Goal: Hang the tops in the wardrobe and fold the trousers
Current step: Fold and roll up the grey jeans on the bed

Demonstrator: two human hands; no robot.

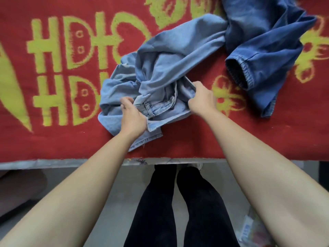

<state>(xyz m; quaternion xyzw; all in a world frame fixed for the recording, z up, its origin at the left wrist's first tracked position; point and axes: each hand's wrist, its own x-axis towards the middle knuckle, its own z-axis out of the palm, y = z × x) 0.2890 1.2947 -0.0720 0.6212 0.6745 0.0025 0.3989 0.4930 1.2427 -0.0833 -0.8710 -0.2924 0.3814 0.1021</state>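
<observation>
- On the red blanket (53, 143), near its front edge, light blue jeans (160, 68) lie crumpled.
- Left hand (132, 118) and right hand (202, 98) grip the waistband at its two ends, fingers curled on the denim.
- Darker jeans (267, 41) lie behind, touching them.
- I cannot read the blanket's yellow signs as words.

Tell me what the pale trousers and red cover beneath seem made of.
The pale blue trousers: likely washed denim, matte, with stitched seams and belt loop. The red cover: seemingly woven pile fabric, blanket or towelling; its yellow pattern has fuzzy edges.
</observation>
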